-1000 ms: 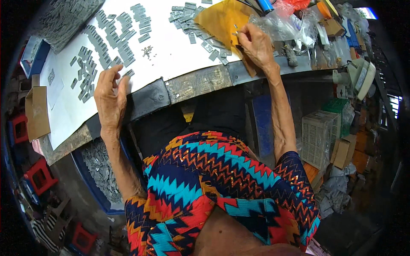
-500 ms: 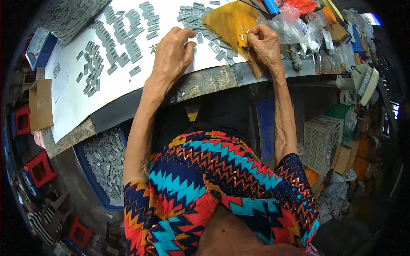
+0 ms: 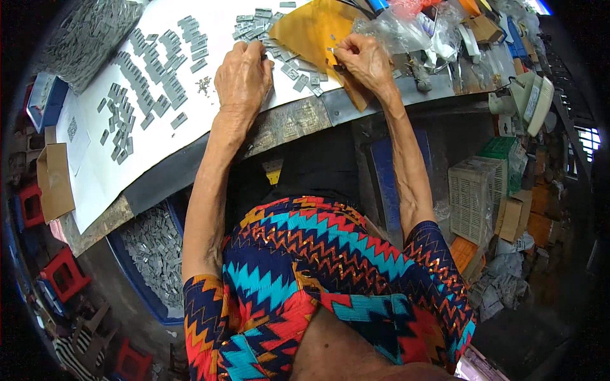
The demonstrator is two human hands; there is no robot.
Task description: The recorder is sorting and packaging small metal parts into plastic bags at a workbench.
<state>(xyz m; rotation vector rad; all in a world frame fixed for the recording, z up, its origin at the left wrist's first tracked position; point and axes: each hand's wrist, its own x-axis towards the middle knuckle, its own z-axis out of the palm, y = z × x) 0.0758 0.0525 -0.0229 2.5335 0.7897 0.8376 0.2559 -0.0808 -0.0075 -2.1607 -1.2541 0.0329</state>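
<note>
My left hand (image 3: 243, 77) rests over the white sheet with its fingers curled together. A grey edge shows beside its thumb, but what the fingers hold is hidden. Just left of it lies a small heap of tiny brassy bits (image 3: 204, 85). My right hand (image 3: 366, 62) makes a pinch over the amber plastic sheet (image 3: 311, 28), beside a few tiny silvery pieces (image 3: 331, 49); whatever is between its fingertips is too small to name. Between the hands lies a loose cluster of small grey rectangular parts (image 3: 293, 71). More grey parts (image 3: 166, 82) stand in slanting rows farther left.
A clear bag of grey parts (image 3: 92, 41) stands at the far left near a blue bin (image 3: 46, 100). Crumpled plastic bags (image 3: 406, 32) fill the table's right. Below the front edge (image 3: 289, 124), a blue tub (image 3: 141, 289) holds many parts. Plastic crates (image 3: 473, 200) stand at right.
The whole view has shifted, so the table sits farther left. My left hand's thumb and forefinger, apart before, have drawn together. My right hand keeps its pinch over the amber sheet.
</note>
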